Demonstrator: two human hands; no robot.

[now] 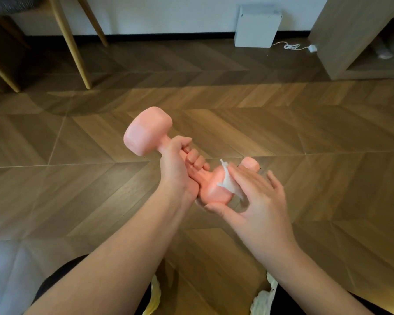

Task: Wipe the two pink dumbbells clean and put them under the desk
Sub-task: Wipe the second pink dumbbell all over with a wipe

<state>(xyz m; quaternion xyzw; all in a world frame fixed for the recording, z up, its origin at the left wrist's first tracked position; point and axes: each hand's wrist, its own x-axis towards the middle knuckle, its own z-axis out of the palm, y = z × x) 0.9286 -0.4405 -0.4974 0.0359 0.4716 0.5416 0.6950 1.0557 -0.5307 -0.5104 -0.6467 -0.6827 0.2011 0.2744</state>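
My left hand (178,169) grips the handle of a pink dumbbell (148,130) held above the floor, its far head up to the left and its near head low in the middle. My right hand (257,201) presses a white tissue (228,185) flat onto the near head, fingers straight on top and the thumb under the head. A second pink rounded shape (250,163) shows just behind my right fingers; most of it is hidden, so I cannot tell whether it is the other dumbbell.
Wooden herringbone floor (282,123) lies all around. Slanted wooden furniture legs (77,55) stand at the back left. A white box (257,26) with a white cable (291,46) leans on the back wall. A wooden furniture unit (350,37) with an open lower space stands at the back right.
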